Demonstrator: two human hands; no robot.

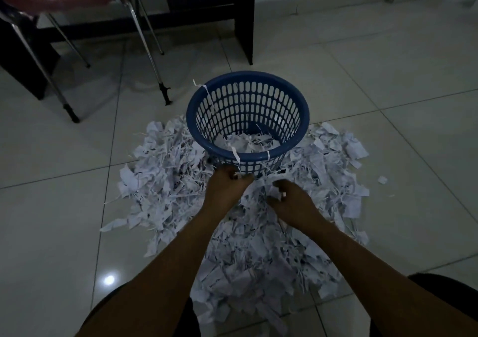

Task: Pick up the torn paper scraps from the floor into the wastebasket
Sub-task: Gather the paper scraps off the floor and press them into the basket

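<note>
A blue slotted wastebasket (289, 98) stands upright on the tiled floor with some white scraps lying in its bottom and thin strips hanging over its rim. A wide heap of torn white paper scraps (165, 181) surrounds its near side and spreads toward me. My left hand (227, 186) is down in the heap just below the basket's near rim, fingers curled around scraps. My right hand (289, 199) is beside it, slightly nearer me, fingers closed on a bunch of scraps. Both forearms reach in from the bottom of the view.
A chair with metal legs (152, 39) and a dark red seat stands at the back left. A dark desk panel (244, 26) rises behind the basket. A lone scrap (382, 180) lies to the right of the heap. My dark-clothed knees show at the bottom corners.
</note>
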